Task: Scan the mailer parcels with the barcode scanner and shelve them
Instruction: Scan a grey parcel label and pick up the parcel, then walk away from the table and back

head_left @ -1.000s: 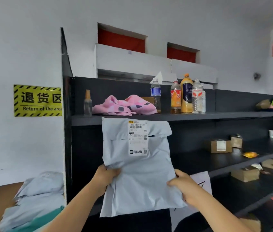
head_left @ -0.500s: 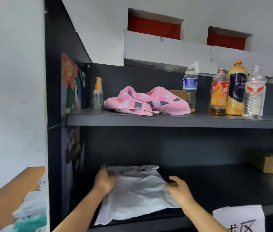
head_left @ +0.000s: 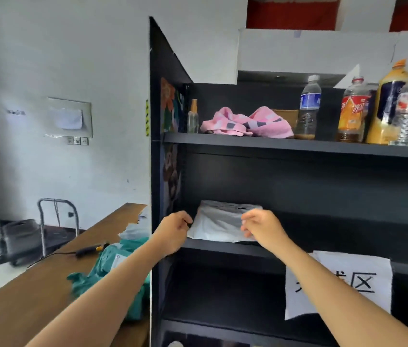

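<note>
On the desk (head_left: 35, 296), the barcode scanner (head_left: 90, 250) lies near the middle with its cable (head_left: 55, 255) trailing toward the desk's left edge. A forearm swinging back for the next parcel could hook that loose cable and drag the scanner off.

Just right of the scanner, a heap of green mailers (head_left: 112, 269) and some pale mailers (head_left: 135, 230) sits against the desk's right edge, beside the shelf unit's side panel. They look slack and slippery. I judge that tugging one from underneath would tip the others toward the desk's near edge, or knock the scanner.

The left hand (head_left: 175, 229) is at the left end of the middle shelf (head_left: 348, 234), its fingers curled right at the left edge of the grey mailer parcel (head_left: 220, 221). I cannot tell whether it pinches that edge or only lies beside it. The parcel lies flat at the shelf's left end, and its front edge comes close to the shelf's front edge. If a finger does have the film, drawing the arm back would probably slide the parcel off the front.

The right hand (head_left: 260, 226) hangs in front of the parcel's right front corner, its fingers loosely curled and grasping nothing I can see. It hides that corner, so any overhang there is unknown. A brush from this wrist could also nudge the parcel forward.

Below it, a paper sign (head_left: 363, 284) hangs from the shelf's front edge, and the passing forearm might tear it.
</note>
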`<state>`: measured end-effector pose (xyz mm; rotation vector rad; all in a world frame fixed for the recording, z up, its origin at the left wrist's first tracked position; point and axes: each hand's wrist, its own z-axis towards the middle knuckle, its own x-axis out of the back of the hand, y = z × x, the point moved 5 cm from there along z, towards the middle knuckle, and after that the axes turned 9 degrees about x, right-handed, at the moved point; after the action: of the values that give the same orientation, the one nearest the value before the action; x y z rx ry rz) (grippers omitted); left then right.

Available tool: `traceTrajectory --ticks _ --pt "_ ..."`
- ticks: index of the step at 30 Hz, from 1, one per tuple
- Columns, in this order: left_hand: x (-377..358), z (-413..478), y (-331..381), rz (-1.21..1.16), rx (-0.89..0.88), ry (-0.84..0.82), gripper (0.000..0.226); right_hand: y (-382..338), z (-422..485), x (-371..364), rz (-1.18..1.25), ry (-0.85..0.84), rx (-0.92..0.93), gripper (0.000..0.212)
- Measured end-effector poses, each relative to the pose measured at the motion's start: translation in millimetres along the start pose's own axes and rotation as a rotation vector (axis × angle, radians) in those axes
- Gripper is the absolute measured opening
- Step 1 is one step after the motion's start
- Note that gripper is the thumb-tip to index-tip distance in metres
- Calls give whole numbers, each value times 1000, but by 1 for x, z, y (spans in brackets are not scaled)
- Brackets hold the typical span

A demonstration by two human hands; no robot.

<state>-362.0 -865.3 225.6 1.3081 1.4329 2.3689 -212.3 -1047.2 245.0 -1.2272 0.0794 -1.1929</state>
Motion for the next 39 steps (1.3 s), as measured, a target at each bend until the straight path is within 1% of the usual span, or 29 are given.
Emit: traceTrajectory --ticks 3,8,11,14,16,19,21,24,28,30,32,35,39 --pt "40 -67 -6 114 16 60 24 -47 -31 -23 33 -114 59 14" --pt "148 -147 -30 182 197 234 23 -147 -70 -90 -36 -388 195 13" --pt "218 -183 -53 186 239 318 24 -207 -88 -134 -60 -463 292 11" --pt "282 -218 -90 257 323 384 18 -260 -104 -186 -8 -527 341 12" --pt "318 -243 -117 347 362 412 23 -296 -114 -227 41 -583 362 12" --pt "371 -283 -165 452 401 406 34 -347 -126 -302 115 -634 376 17" --pt "419 -308 -199 502 427 400 33 -384 -135 -362 130 -678 409 25" --pt "506 -341 -249 541 492 439 26 -446 -152 -454 128 -755 485 32" --pt "600 -360 -299 533 535 522 16 -511 -157 -538 147 -805 539 36" --pt "639 -362 -331 532 573 543 16 -543 -150 -578 162 -821 561 38" --pt "669 -354 -363 538 586 541 18 -569 -138 -615 170 -818 574 35" --pt "706 -328 -407 549 581 528 20 -595 -112 -672 142 -807 594 27" --pt "755 -269 -471 535 561 514 21 -617 -62 -753 69 -756 672 20"
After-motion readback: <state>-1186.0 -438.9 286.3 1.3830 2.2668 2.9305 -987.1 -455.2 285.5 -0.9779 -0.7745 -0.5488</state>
